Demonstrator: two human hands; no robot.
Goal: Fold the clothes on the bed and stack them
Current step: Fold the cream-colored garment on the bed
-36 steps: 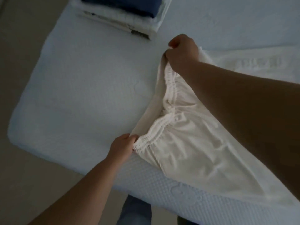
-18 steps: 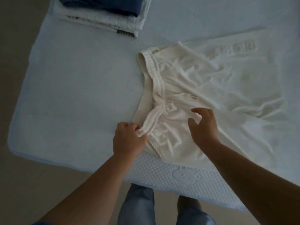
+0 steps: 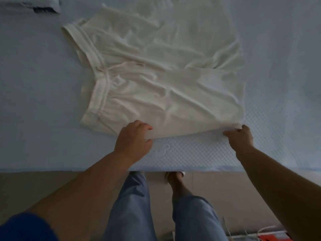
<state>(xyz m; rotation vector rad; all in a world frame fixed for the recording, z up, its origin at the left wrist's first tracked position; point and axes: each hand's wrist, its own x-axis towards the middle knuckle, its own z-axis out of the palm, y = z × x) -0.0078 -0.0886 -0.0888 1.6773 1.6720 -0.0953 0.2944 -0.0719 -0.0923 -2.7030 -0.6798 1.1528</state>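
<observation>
Head view: one cream shorts [image 3: 156, 80] on bed [image 3: 34, 84]; left hand [image 3: 132, 139], right hand [image 3: 240, 136] both pinching near edge.

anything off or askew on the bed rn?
Nothing damaged or spilled. The white shorts lie rumpled, the waistband skewed and bunched at mid-length. Left hand and right hand grip the near edge, which hangs over the side of the mattress. The folded stack is mostly cut off at top left.
</observation>
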